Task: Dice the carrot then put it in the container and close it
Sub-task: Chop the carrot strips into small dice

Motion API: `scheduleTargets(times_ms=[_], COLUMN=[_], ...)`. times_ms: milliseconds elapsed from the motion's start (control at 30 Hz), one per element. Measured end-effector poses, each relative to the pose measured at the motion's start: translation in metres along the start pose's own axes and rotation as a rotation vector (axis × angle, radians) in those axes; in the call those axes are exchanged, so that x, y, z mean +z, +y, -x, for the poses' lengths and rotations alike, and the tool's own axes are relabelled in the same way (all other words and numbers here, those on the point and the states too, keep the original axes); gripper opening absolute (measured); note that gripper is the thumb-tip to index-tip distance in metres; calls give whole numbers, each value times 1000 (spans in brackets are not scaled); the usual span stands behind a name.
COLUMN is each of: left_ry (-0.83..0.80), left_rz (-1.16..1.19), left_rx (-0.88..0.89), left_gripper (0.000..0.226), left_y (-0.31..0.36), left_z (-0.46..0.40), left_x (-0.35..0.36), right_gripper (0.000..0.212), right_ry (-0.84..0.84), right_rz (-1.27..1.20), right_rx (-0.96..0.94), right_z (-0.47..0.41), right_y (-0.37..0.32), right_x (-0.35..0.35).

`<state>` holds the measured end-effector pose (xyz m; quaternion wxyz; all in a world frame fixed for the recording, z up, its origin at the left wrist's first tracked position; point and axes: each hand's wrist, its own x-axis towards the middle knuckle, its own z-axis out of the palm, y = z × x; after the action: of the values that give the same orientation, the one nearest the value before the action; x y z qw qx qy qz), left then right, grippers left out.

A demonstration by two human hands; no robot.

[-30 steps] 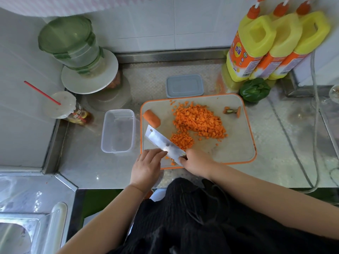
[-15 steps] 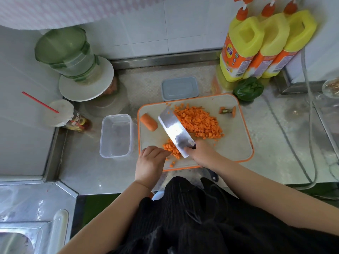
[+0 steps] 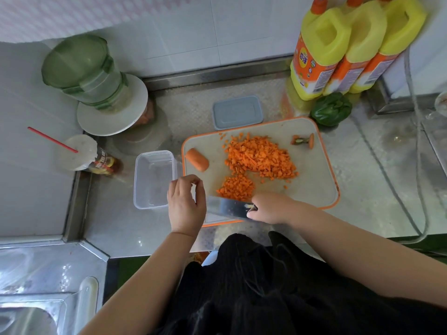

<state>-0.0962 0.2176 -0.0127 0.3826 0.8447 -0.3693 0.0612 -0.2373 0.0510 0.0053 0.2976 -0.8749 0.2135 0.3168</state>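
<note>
Diced carrot lies in a large pile [image 3: 260,157] and a smaller heap [image 3: 237,187] on the orange-rimmed cutting board [image 3: 312,184]. An uncut carrot stub [image 3: 197,159] lies at the board's left end. My right hand [image 3: 272,207] grips the cleaver [image 3: 226,207], whose blade lies low at the board's near edge, just below the small heap. My left hand [image 3: 185,204] hovers at the board's near left corner with fingers loosely curled, holding nothing. The clear container [image 3: 153,178] sits open left of the board. Its grey lid [image 3: 237,112] lies behind the board.
A carrot top scrap [image 3: 303,140] lies at the board's far right. Behind it are a green pepper [image 3: 331,108] and three yellow bottles [image 3: 338,49]. A green-lidded jar on a white plate [image 3: 112,112] and a cup with a red straw [image 3: 77,152] stand at left. The sink [image 3: 29,308] is lower left.
The cleaver swung from lying across the diced carrot to the board's near edge. My left hand lifted off the blade and moved left toward the container.
</note>
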Motion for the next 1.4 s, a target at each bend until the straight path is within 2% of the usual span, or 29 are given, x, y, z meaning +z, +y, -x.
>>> scheduleTargets(times_ms=[167,267,367,467,533,600,700,800,900,1000,1100,1167,1233,1267,1333,1400], left_ry=[-53,-103,-130,-150,-206,-293,-407,-411,-423,-416,-381,-404,-418,-397,-360,-429], left_rz=[-23,-52,-48,-39,-111,-234,-360,-444,-471,-431,-240,-95,-23,-28,-135,-285], left_rx=[0,-43,-37,31,117,305,598,667,693,618,489,297,71,19,-18,-140], left_gripper=[11,24,29,29,34,46,67,65,63,57,30,23,24,28,38,48], left_y=[-4,-6,-3,-1,3,10,21,31,34,28,24,28,29,27,19,9], left_z=[3,2,-1,-5,-6,-7,-6,-12,-16,-22,-28,-37,-47,-50,-58,-69], left_x=[3,8,10,16,21,29,45,59,66,71,75,70,62,59,56,55], right_gripper=[37,34,35,40,39,35,41,37,36,37,37,37,36,35,36,41], right_ry=[150,241,257,263,293,277,241,253,279,288,359,407,417,415,417,446], right_rz=[-99,-122,-149,-322,-538,-711,-903,-1059,-1072,-1031,-771,-555,-433,-415,-405,-382], right_rx=[143,219,243,211,209,235,285,334,360,364,326,289,261,246,232,214], right_z=[-6,-7,-6,-2,5,13,20,21,26,31,36,38,40,40,40,40], right_y=[23,31,34,39,41,40,36,35,40,47,52,55,56,56,56,54], right_x=[-18,-23,-24,-30,-39,-47,-53,-56,-56,-56,-55,-52,-47,-45,-40,-38])
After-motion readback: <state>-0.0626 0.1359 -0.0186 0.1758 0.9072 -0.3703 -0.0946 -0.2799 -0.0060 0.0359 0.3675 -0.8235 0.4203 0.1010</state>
